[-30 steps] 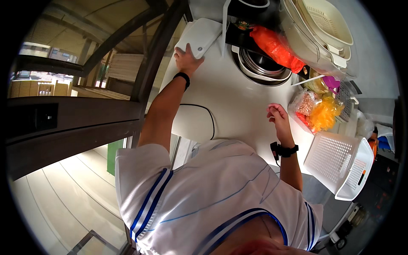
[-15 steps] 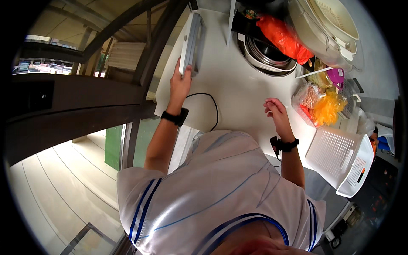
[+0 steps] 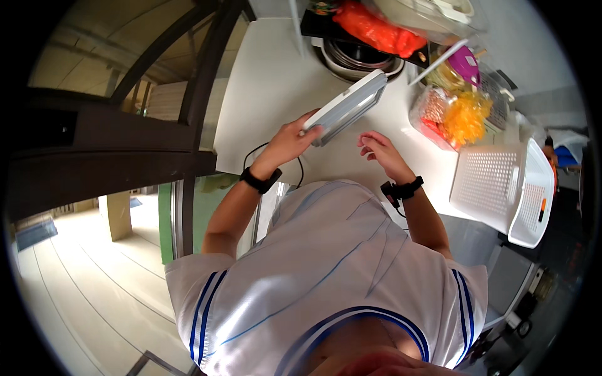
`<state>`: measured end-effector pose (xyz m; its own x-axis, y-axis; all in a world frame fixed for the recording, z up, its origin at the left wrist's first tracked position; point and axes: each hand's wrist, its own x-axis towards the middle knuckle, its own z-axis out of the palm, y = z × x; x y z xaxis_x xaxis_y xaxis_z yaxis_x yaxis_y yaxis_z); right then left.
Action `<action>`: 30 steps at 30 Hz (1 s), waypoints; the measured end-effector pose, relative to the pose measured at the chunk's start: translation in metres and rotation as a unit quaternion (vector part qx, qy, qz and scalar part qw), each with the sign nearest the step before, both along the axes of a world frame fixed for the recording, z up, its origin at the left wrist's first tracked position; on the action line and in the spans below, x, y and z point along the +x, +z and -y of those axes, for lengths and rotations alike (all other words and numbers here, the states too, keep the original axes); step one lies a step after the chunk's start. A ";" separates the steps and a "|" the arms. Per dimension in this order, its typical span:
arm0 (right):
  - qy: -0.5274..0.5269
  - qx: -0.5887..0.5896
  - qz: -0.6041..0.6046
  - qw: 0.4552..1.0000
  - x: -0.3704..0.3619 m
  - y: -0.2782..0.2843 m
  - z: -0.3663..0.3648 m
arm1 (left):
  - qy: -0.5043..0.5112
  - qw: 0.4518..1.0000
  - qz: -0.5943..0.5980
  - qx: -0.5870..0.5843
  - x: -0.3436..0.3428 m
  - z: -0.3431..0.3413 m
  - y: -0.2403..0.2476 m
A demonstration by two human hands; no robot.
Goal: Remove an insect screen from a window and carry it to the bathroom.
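My left hand is closed around one end of a flat rectangular panel with a white edge and grey face. It holds the panel tilted above the white tabletop, its far end angled up and right. What kind of device it is, I cannot make out. My right hand hovers to the right of the panel, apart from it, with loosely curled fingers and nothing in them. A black cord curves behind my left wrist. Both wrists wear black bands.
Stacked metal pans stand at the back, beside a red plastic bag. Bagged food and a yellow bag lie to the right, near a white perforated basket. A dark-framed window borders the left side.
My left hand has brought the panel from the far left toward the middle, turning it to slant rightward. My right hand has shifted slightly left. The view has moved a little.
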<state>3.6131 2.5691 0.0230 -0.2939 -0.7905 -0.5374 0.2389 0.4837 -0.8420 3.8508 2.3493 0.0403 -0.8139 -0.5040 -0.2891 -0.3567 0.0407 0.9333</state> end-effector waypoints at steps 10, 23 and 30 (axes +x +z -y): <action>-0.103 0.000 0.011 0.995 -0.023 -0.018 -0.053 | -0.007 0.998 -0.027 -0.048 -0.172 -0.049 -0.024; -0.140 0.003 0.021 0.990 -0.030 -0.017 -0.083 | 0.064 0.989 0.000 -0.130 -0.164 -0.059 -0.030; -0.246 -0.055 -0.030 0.967 -0.029 -0.016 -0.067 | 0.155 0.984 -0.005 -0.084 -0.095 -0.054 -0.017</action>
